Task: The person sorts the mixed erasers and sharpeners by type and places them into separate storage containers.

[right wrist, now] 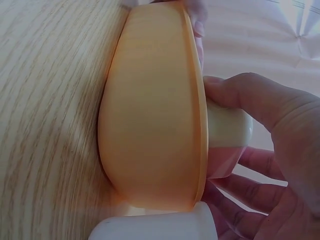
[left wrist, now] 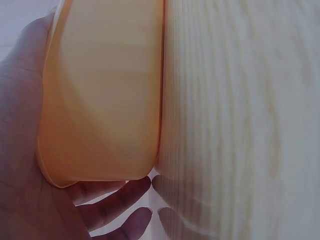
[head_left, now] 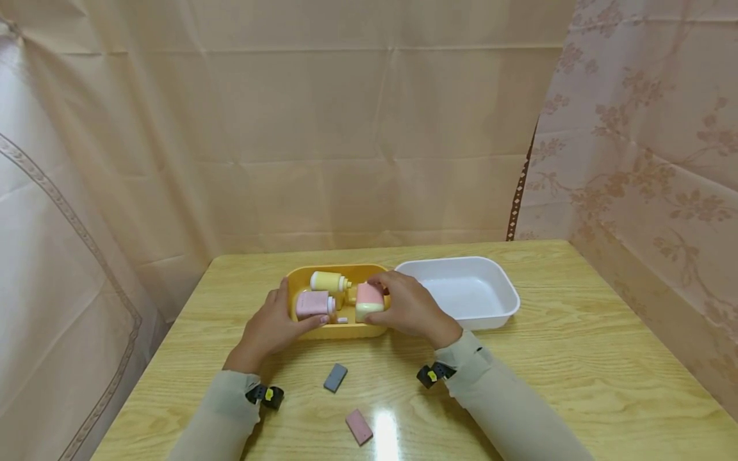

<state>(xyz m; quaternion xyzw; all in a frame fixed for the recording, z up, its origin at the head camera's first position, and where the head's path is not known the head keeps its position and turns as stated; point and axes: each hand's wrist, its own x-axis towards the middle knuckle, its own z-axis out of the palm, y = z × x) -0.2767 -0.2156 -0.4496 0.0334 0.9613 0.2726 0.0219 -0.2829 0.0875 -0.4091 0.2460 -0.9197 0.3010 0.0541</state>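
Observation:
An orange plastic tray (head_left: 346,331) stands on the table. My left hand (head_left: 272,331) grips its left end, thumb over the front rim and fingers round the outside; the left wrist view shows those fingers curling past the tray's end wall (left wrist: 110,100). Inside lie a yellow bottle (head_left: 327,282) with a white base and a pink bottle (head_left: 312,304) with a white neck, both on their sides. At the tray's right end my right hand (head_left: 412,305) holds a pink-and-cream block-shaped object (head_left: 369,301) between thumb and fingers. Its lower part is hidden by the tray wall in the right wrist view.
A white tray (head_left: 500,314) sits against the orange tray's right end. Nearer on the wooden table (head_left: 553,371) lie a grey block (head_left: 336,378) and a pink block (head_left: 359,427). A small pale piece (head_left: 343,320) is inside the orange tray. Curtains (head_left: 357,141) hang behind.

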